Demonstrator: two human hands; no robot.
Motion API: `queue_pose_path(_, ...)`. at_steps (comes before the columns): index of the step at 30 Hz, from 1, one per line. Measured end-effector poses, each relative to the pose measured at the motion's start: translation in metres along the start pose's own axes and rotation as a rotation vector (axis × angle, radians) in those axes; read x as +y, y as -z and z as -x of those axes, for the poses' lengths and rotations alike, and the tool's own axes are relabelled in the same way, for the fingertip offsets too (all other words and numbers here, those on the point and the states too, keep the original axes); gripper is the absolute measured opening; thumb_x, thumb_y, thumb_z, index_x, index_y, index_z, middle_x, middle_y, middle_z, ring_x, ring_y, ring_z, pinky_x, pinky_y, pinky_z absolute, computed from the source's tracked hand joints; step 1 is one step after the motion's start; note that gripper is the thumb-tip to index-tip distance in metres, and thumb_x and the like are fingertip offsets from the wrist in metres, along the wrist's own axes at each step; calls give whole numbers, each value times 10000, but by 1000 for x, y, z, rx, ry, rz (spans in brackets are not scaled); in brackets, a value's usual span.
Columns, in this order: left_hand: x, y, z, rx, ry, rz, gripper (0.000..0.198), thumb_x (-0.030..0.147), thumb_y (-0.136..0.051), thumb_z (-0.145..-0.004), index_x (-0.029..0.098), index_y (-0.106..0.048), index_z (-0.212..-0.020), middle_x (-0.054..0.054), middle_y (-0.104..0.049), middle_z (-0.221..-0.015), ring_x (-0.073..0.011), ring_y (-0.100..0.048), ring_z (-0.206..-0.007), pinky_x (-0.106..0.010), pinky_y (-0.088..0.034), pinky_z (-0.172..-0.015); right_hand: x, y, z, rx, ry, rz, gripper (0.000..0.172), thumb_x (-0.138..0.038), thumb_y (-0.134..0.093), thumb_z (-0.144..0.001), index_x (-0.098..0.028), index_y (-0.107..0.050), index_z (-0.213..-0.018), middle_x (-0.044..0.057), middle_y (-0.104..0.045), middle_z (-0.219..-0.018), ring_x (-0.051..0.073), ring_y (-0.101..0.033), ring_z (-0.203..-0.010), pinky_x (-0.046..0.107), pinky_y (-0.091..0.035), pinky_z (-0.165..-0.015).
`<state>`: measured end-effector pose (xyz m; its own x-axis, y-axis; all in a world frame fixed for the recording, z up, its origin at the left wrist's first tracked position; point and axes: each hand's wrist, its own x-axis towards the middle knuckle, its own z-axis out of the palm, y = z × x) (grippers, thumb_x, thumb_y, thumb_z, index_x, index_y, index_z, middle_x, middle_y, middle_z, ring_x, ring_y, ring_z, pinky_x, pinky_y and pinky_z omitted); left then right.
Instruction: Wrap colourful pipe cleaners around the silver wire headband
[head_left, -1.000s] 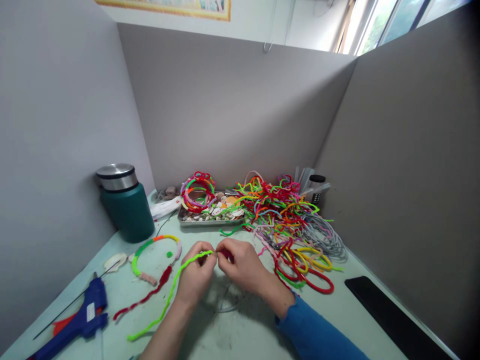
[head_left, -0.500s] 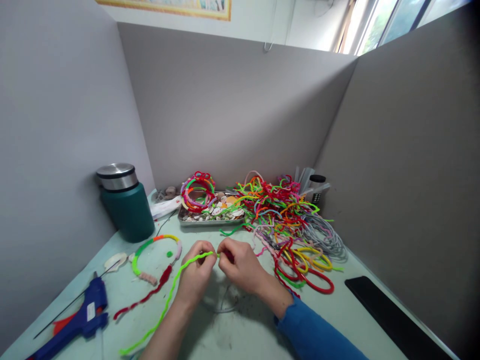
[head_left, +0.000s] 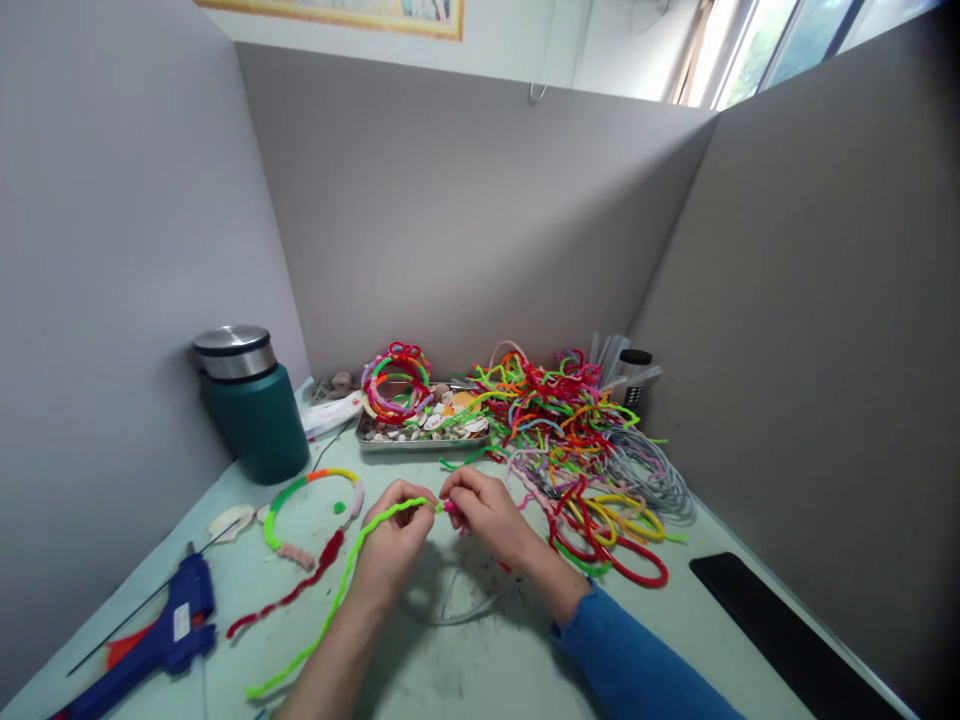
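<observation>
A bright green pipe cleaner [head_left: 347, 575] runs from my left hand's fingertips back over my left forearm to the table's front. My left hand [head_left: 396, 545] is closed, pinching it near its upper end. My right hand [head_left: 486, 515] is closed at the fingertips on a pink fuzzy piece [head_left: 451, 508], which meets the green end between both hands. Below the hands shows a thin grey ring [head_left: 457, 618], its upper part hidden by them. To the left lies a multicoloured wrapped ring [head_left: 274, 515], with a loose red pipe cleaner tail [head_left: 300, 590] trailing from it.
A blue glue gun [head_left: 184, 610] lies at left, near a green bottle [head_left: 259, 420]. At the back stand a metal tray [head_left: 424, 446] of shells and buttons and a heap of pipe cleaners [head_left: 547, 400]. Grey coils [head_left: 652, 475] and a black strip [head_left: 780, 620] are at right.
My right hand has shifted slightly up and right, and its fingers have turned so the pink piece shows. The green pipe cleaner's loose end has moved a little. My left hand stays nearly still.
</observation>
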<state>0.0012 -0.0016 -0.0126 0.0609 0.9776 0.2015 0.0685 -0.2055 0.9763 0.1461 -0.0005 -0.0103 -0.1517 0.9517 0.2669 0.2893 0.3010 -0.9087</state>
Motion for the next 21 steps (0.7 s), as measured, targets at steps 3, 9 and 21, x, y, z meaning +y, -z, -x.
queue_pose_path(3, 2, 0, 0, -28, 20, -23, 78, 246, -545, -684, 181, -520, -719, 29, -538, -650, -107, -465, -576, -199, -344, -528, 4, -1, 0, 15, -6, -36, 174, -130, -395, -784, -168, -554, -845, -40, -522, -560, 89, -482, -537, 184, -357, -537)
queue_pose_path(9, 4, 1, -2, -84, 85, -57, 110, 281, -553, -687, 177, -532, -719, 46, -497, -593, -106, -456, -543, -197, -323, -502, 4, -2, -1, 26, -3, -44, 162, -132, -405, -787, -173, -542, -861, -44, -511, -578, 87, -474, -539, 182, -343, -511)
queue_pose_path(21, 7, 0, 0, -113, 87, -55, 168, 329, -603, -673, 167, -558, -667, 59, -476, -533, -86, -416, -496, -187, -307, -473, -3, -3, 3, -14, 47, 94, 170, -134, -387, -818, -179, -538, -881, -39, -508, -613, 91, -483, -575, 180, -343, -519)
